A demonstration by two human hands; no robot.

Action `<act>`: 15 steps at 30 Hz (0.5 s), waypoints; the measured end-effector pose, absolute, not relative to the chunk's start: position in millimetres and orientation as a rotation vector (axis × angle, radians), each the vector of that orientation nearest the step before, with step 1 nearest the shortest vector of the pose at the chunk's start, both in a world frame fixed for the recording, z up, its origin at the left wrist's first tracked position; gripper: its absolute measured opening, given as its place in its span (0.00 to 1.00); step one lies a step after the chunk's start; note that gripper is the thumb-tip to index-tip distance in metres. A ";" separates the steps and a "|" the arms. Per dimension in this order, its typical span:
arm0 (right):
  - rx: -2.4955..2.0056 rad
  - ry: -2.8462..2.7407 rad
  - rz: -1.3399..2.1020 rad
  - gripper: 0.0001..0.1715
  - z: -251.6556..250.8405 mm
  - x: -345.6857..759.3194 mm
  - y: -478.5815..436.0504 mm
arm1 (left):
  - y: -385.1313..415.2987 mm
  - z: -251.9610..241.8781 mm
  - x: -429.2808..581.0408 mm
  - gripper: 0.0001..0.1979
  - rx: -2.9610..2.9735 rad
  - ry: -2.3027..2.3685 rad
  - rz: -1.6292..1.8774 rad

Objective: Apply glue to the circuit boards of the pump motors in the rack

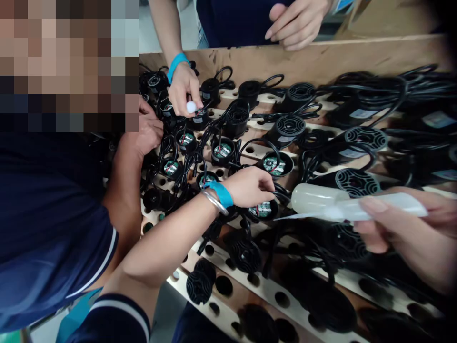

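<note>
My left hand [250, 187], with a blue wristband and a silver bangle, reaches over an open round black housing [263, 209] that shows a green circuit board. Its fingers are closed at a black cable [282, 194] by the rim. At the right, my right hand [403, 228] grips a white plastic applicator bottle [389, 207]. Its long thin nozzle points left, with the tip just right of that housing. A rounded, whitish cylinder [317, 197] shows beside the nozzle; whether it belongs to the bottle I cannot tell.
Several black housings with cables stand in holed wooden slats [228, 274]. A wooden side board [357, 59] runs behind. Across from me, a co-worker's hand [183, 90] holds a small white object [192, 107]; their other hand [298, 24] hovers. Another person's hand [150, 128] is at left.
</note>
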State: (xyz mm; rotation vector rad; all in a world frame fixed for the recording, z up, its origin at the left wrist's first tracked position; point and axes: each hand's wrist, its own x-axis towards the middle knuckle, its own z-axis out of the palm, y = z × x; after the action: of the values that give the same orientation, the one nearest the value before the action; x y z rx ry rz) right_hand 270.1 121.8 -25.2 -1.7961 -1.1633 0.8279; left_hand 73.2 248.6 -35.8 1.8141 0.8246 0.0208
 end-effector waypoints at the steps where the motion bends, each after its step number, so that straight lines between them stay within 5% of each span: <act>1: -1.805 -1.222 0.873 0.22 -26.4 270.5 125.2 | 249.1 -36.3 72.3 0.02 1.778 0.824 0.021; 15: -1.670 -1.380 1.053 0.18 -30.3 256.0 146.0 | 250.8 -38.1 69.7 0.04 1.610 0.812 0.033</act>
State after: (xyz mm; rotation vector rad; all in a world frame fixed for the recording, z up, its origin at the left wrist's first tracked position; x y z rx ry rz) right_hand 256.0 146.0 -30.3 -1.6696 -1.3803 1.0534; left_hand 69.7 250.8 -38.1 1.6096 0.8123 0.0327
